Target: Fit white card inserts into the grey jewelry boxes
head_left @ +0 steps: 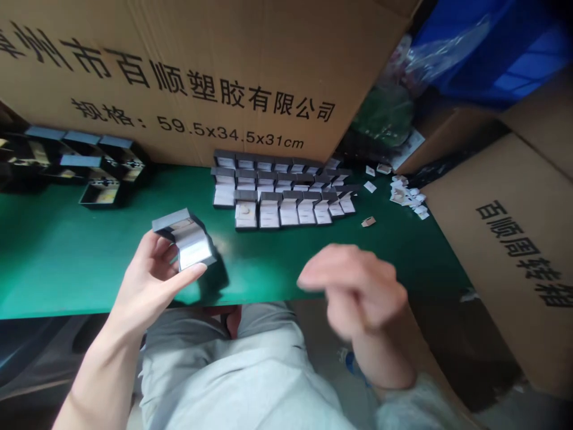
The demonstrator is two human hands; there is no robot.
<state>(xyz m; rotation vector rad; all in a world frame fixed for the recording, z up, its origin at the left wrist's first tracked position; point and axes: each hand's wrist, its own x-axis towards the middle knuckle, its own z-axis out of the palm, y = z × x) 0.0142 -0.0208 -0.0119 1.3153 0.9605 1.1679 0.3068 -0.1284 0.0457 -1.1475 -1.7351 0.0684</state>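
Observation:
My left hand (154,272) is closed around a small dark jewellery box (193,242), held tilted above the front of the green table. Its hinged lid stands up, and a white lining shows inside. My thumb presses on the front edge of the box, while the other fingers go behind it. To the right, my right hand (358,286) hangs in the air over the table's front edge. Its fingers are bent and blurred by motion; whether anything is between them cannot be seen. Beyond the hands stand rows of similar opened boxes (270,215) with white linings.
More dark open boxes (101,194) stand at the back left of the green table (179,191). Small white pieces (405,196) lie in a heap at the right, near a small tan piece (368,222). Large cartons (268,48) border the back and right side.

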